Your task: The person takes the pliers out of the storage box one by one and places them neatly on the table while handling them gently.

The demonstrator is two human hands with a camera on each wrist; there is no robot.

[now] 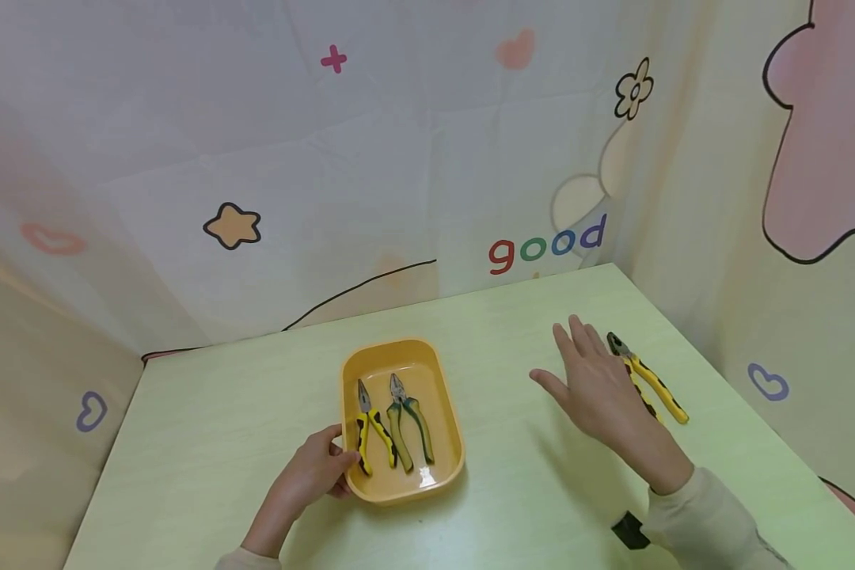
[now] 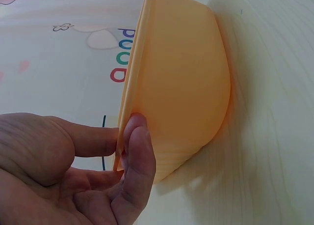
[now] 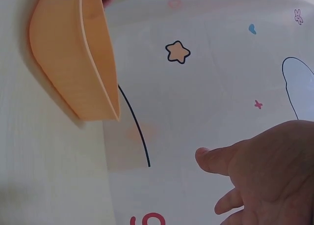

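My left hand (image 1: 321, 467) pinches the near left rim of a yellow-orange plastic tray (image 1: 450, 419), thumb inside and fingers outside; the left wrist view shows the tray wall (image 2: 181, 72) from the side. Inside the tray lie needle-nose pliers (image 1: 365, 397) with yellow and black handles and combination pliers (image 1: 397, 388) with green handles. My right hand (image 1: 598, 392), fingers straight and spread, is above the table at the right, holding nothing. Beside it lies another pair of pliers (image 1: 659, 388) with yellow and black handles, partly hidden by the hand.
A pale green table (image 1: 242, 412) carries the tray and pliers. Printed cloth (image 1: 370, 174) hangs behind it and along both sides. A small black block-like thing (image 1: 630, 530) shows at the right wrist by the sleeve (image 1: 705, 522).
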